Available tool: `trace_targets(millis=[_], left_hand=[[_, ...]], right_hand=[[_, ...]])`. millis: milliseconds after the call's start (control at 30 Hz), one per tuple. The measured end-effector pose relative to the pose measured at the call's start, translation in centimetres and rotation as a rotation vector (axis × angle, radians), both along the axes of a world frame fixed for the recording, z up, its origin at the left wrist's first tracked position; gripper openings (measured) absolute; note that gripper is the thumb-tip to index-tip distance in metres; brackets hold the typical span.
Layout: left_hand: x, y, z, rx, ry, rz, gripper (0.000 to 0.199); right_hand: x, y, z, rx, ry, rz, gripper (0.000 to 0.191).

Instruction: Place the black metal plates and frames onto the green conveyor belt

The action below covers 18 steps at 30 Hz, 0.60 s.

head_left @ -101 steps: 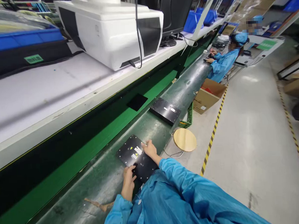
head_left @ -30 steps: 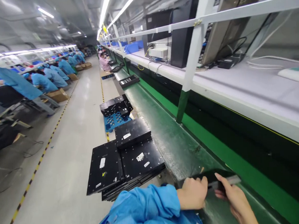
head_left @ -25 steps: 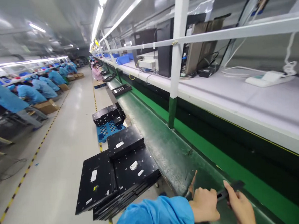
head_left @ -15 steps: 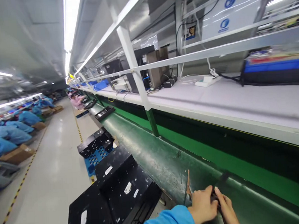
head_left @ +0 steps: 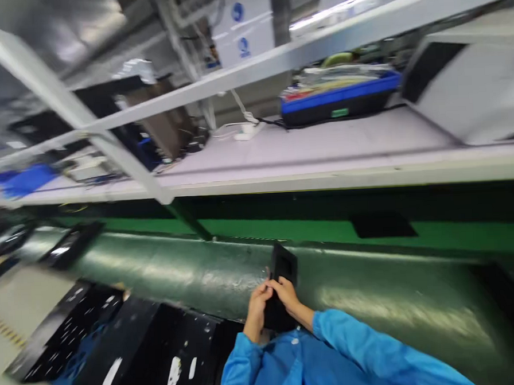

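Note:
A long black plastic part [head_left: 285, 264] stands in front of my body over the green bench surface, its far end showing a recessed rectangle. My left hand [head_left: 258, 307] is closed on its left edge. On its upper face, my right hand [head_left: 287, 296] has its fingers bent in, the tips meeting those of my left hand. Whether something small is pinched between the fingertips cannot be made out. The lower end of the part reaches to the front of my blue jacket.
Black perforated metal cases [head_left: 183, 348] are stacked at lower left by a blue crate [head_left: 78, 354]. Another black part [head_left: 72, 245] lies farther left along the green bench [head_left: 365, 284]. Above runs a white shelf [head_left: 323, 149] with a blue bin [head_left: 342, 93] and a slanting post [head_left: 121, 159].
My view has swung right, from the aisle to the bench. The black part, mostly hidden earlier, now shows between my hands, which stay close together on it.

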<state>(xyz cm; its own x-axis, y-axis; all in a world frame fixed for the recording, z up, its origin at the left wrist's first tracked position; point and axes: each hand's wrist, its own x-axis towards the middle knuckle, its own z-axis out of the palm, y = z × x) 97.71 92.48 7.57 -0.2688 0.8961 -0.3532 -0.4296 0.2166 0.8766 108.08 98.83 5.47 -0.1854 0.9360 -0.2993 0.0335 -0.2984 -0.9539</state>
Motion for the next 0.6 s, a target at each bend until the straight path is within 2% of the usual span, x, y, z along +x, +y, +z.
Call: trace_targets(millis=[133, 200, 300, 400, 467, 533, 600], left_hand=[[-0.7, -0.6, -3.5, -0.104, 0.217, -0.057, 0.063], [-0.2, -1.0, -4.3, -0.1, 0.31, -0.13, 0.065], [0.5, -0.4, -3.0, -0.06, 0.287, -0.097, 0.069], [0.2, 2.2, -0.7, -0.081, 0.267, -0.004, 0.063], [-0.2, 3.9, 0.6, -0.112, 0.298, -0.011, 0.058], [-0.6, 4.8, 1.2, -0.114, 0.344, -0.018, 0.06], [-1.0, 5.0, 1.5, -0.098, 0.368, 0.001, 0.065]], right_hand=[[0.2, 0.5, -0.5, -0.082, 0.034, -0.002, 0.032], [0.9, 0.7, -0.7, -0.091, 0.096, 0.017, 0.031], [1.3, 0.5, -0.7, -0.063, 0.102, 0.041, 0.036], [0.8, 0.3, -1.0, -0.013, 0.066, 0.082, 0.043], [0.3, 0.1, -1.3, 0.021, 0.03, 0.115, 0.046], [-0.1, -0.2, -1.7, 0.08, -0.032, 0.148, 0.048], [-0.2, -0.2, -2.0, 0.187, -0.112, 0.12, 0.047]])
